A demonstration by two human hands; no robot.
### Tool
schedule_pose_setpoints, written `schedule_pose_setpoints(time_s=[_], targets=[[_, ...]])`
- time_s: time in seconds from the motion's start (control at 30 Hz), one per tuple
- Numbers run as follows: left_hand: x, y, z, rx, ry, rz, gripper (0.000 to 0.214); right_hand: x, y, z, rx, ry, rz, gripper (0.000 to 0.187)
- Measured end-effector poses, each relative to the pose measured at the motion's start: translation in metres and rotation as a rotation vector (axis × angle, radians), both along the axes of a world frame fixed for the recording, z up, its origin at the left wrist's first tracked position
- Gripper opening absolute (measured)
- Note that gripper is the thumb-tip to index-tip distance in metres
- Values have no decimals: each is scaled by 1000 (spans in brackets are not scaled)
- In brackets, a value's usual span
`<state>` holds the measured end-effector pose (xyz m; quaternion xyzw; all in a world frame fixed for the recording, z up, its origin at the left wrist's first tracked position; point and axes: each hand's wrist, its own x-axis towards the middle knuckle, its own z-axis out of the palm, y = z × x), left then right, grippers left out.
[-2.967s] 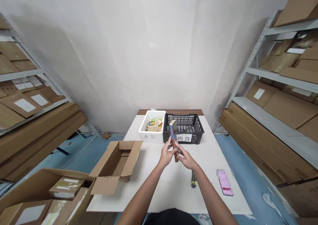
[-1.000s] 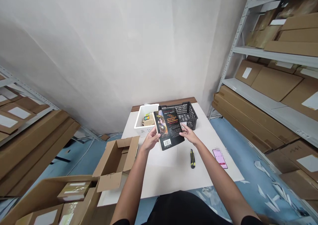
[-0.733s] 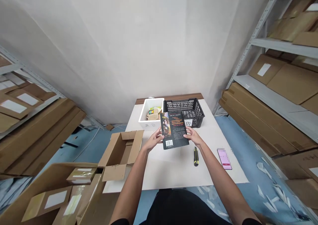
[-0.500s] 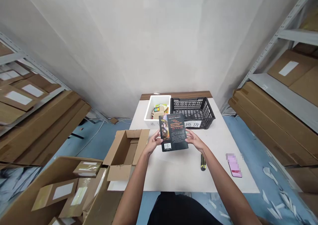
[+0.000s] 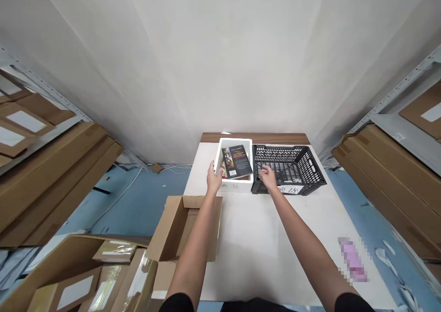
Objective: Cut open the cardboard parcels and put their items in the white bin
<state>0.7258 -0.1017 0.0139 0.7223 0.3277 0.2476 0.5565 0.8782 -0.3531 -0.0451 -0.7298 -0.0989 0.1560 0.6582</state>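
A dark paperback book (image 5: 236, 161) lies back cover up in the white bin (image 5: 219, 156) at the far end of the table, on top of other items. My left hand (image 5: 214, 180) hovers at the bin's left front corner with its fingers loosely apart, holding nothing. My right hand (image 5: 268, 177) is over the front left corner of the black mesh basket (image 5: 296, 167), fingers spread, empty. Neither hand touches the book.
An open cardboard box (image 5: 182, 224) sits at the white table's (image 5: 262, 238) left edge. More boxes and parcels (image 5: 86, 280) fill the lower left. A pink phone (image 5: 352, 259) lies near the table's right edge. Shelves stacked with flat cartons flank both sides.
The book went from both hands above the table into the white bin, and both hands let go. The camera tilted and shifted left; the yellow-black cutter is out of view.
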Motion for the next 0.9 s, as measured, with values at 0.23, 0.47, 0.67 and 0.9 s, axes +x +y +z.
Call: schedule_pose_setpoints(time_s=[0.23, 0.47, 0.67, 0.9], targets=[[-62, -79, -105, 2, 139, -297, 48, -100, -76, -120, -289, 89, -108, 54], [-139, -148, -203, 80, 887, -677, 56, -191, -152, -172, -893, 67, 168, 58], [-180, -183, -240, 185, 1050, -707, 79, -235, -168, -188, -1158, 182, 457, 68], [-160, -260, -227, 123, 724, -747, 67, -251, -149, -163, -666, 193, 340, 45]])
